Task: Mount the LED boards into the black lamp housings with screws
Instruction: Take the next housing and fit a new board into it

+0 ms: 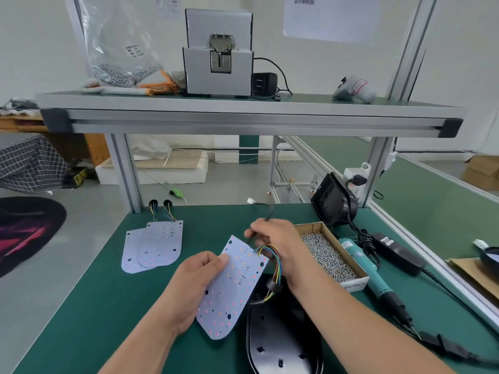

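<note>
Two spare LED boards (pixel 152 245) lay overlapped toward the far left of the bench (pixel 94 306), probably queued for later housings. The left hand (pixel 194 287) gripped the LED board (pixel 237 290) by its left edge, thumb on top. It was tilted over the black lamp housing (pixel 280 344) at the near edge, likely sparing its wires. The right hand (pixel 275 247), fingers curled, pinched a black cable (pixel 266 211). A box of screws (pixel 329 255) waited rightward.

housing (pixel 280 344): glossy blk plastic | box (pixel 348 265): cardboard | mat (pixel 94 306): matt grn
</note>
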The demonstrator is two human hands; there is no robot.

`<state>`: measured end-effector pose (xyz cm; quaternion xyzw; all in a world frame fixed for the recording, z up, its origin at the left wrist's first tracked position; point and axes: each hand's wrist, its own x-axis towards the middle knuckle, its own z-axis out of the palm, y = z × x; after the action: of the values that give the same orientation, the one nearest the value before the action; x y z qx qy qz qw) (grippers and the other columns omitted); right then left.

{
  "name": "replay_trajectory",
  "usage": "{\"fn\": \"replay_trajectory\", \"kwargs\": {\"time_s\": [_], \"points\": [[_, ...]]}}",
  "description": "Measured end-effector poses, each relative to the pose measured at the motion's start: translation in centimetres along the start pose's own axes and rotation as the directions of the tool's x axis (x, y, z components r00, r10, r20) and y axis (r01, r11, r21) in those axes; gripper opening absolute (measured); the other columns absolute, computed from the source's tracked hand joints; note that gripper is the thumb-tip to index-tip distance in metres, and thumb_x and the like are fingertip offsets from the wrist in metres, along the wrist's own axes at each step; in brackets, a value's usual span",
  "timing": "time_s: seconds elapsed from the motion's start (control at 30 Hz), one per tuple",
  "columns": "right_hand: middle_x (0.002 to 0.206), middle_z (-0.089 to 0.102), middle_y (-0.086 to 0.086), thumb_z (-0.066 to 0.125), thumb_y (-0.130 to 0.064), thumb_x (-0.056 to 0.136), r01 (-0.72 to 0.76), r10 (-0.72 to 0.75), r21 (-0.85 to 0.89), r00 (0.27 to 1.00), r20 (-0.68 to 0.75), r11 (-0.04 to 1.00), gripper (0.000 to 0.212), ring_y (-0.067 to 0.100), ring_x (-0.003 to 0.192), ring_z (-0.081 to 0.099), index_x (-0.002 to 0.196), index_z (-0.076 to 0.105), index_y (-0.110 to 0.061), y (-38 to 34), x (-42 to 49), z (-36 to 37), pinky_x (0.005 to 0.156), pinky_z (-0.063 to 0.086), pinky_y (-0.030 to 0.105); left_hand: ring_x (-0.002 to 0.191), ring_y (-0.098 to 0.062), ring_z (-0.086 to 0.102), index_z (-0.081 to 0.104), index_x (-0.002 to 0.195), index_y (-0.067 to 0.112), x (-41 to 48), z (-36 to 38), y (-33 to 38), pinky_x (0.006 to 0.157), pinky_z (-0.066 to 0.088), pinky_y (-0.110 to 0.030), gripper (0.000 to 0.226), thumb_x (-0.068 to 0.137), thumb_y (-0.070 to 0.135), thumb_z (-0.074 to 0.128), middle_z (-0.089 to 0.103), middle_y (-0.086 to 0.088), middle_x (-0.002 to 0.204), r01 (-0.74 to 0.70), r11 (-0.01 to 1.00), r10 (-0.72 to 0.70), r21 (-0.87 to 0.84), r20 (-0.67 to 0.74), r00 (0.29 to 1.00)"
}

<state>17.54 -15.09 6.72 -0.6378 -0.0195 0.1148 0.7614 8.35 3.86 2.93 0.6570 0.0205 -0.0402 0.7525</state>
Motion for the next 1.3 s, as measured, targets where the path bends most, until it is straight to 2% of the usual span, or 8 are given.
{"fn": "replay_trajectory", "kwargs": {"time_s": [0.1, 0.2, 0.33, 0.53, 0.63, 0.87, 1.07, 1.3], "points": [[0.076, 0.07, 0.02, 0.057, 0.006, 0.096, 0.05, -0.047, 0.016, 0.987, -0.152, 0.999, 0.013, 0.011, 0.041, 0.042, 0.093, 0.053, -0.006, -1.1, 1.2, -1.6, 0.037, 0.02, 0.017, 0.067, -0.022, 0.043, 0.055, 0.078, 0.014, 0.1, -0.1, -0.2, 0.06, 0.038, -0.031, 0.044, 0.083, 0.053, 0.077, 0.051, -0.008, 0.075, -0.006, 1.0, 0.007, 0.03, -0.029, 1.0], [0.077, 0.072, 0.016, 0.062, 0.009, 0.088, 0.069, -0.085, -0.078, 0.972, -0.217, 0.995, 0.05, 0.015, 0.046, 0.048, 0.124, 0.045, -0.021, -1.4, 1.9, -3.6, 0.04, 0.025, 0.019, 0.064, -0.021, 0.038, 0.051, 0.072, 0.02, 0.3, -0.3, -0.3, 0.06, 0.033, -0.032, 0.043, 0.084, 0.053, 0.075, 0.046, -0.003, 0.072, -0.012, 1.0, 0.013, 0.012, -0.066, 0.998], [0.091, 0.079, 0.013, 0.068, -0.012, 0.086, 0.003, -0.059, -0.367, 0.988, -0.143, 0.93, 0.024, 0.017, 0.053, 0.061, 0.108, 0.071, -0.002, -2.0, 2.2, -5.9, 0.046, 0.034, 0.025, 0.071, -0.024, 0.043, 0.057, 0.085, 0.012, 0.6, -0.2, -0.5, 0.063, 0.036, -0.034, 0.042, 0.085, 0.049, 0.076, 0.047, -0.011, 0.083, -0.05, 0.99, 0.034, -0.13, -0.125, 0.992], [0.095, 0.064, -0.014, 0.064, -0.024, 0.091, 0.068, -0.249, -0.987, 0.968, 0.03, 0.145, 0.018, 0.014, 0.085, 0.062, 0.098, 0.071, -0.038, -2.0, 2.2, -8.8, 0.071, 0.048, 0.028, 0.061, -0.021, 0.042, 0.057, 0.074, 0.018, 1.0, -0.5, -0.6, 0.059, 0.036, -0.032, 0.041, 0.087, 0.05, 0.081, 0.049, -0.005, 0.073, -0.09, 0.984, 0.061, -0.154, -0.187, 0.981], [0.112, 0.055, -0.001, 0.058, -0.024, 0.099, 0.023, -0.385, -1.0, 0.923, 0.015, 0.018, 0.017, 0.02, 0.091, 0.06, 0.106, 0.072, -0.033, -1.7, 2.8, -10.9, 0.082, 0.054, 0.036, 0.062, -0.021, 0.046, 0.06, 0.076, 0.019, 1.1, -0.7, -0.8, 0.059, 0.041, -0.031, 0.038, 0.085, 0.052, 0.076, 0.053, -0.006, 0.075, -0.106, 0.98, 0.062, -0.171, -0.247, 0.967], [0.095, 0.063, 0.002, 0.057, -0.027, 0.107, 0.097, -0.545, -0.993, 0.837, 0.043, 0.07, 0.007, 0.026, 0.085, 0.063, 0.113, 0.058, -0.024, -1.4, 2.4, -14.4, 0.07, 0.047, 0.037, 0.078, -0.025, 0.045, 0.061, 0.077, 0.02, 1.3, -0.6, -1.1, 0.069, 0.041, -0.039, 0.043, 0.085, 0.059, 0.077, 0.05, -0.01, 0.086, -0.105, 0.982, 0.052, -0.159, -0.306, 0.951], [0.09, 0.066, 0.001, 0.055, -0.026, 0.109, 0.261, -0.674, -0.926, 0.738, 0.009, 0.273, 0.015, 0.02, 0.08, 0.06, 0.11, 0.066, -0.016, -1.8, -0.9, -12.0, 0.074, 0.049, 0.04, 0.073, -0.025, 0.05, 0.059, 0.092, 0.006, 1.2, 0.2, -1.1, 0.069, 0.046, -0.038, 0.047, 0.091, 0.051, 0.073, 0.057, -0.008, 0.08, -0.046, 0.993, 0.023, -0.105, -0.214, 0.977], [0.072, 0.069, -0.002, 0.061, -0.012, 0.102, 0.36, -0.447, -0.461, 0.89, -0.09, 0.811, 0.012, 0.016, 0.055, 0.06, 0.098, 0.072, -0.016, -1.5, -6.8, -7.9, 0.056, 0.053, 0.023, 0.092, -0.032, 0.076, 0.071, 0.121, -0.002, 0.9, 0.3, -1.0, 0.072, 0.062, -0.04, 0.034, 0.102, 0.026, 0.067, 0.078, -0.019, 0.115, 0.066, 0.98, -0.076, -0.189, -0.047, 0.996]]}}
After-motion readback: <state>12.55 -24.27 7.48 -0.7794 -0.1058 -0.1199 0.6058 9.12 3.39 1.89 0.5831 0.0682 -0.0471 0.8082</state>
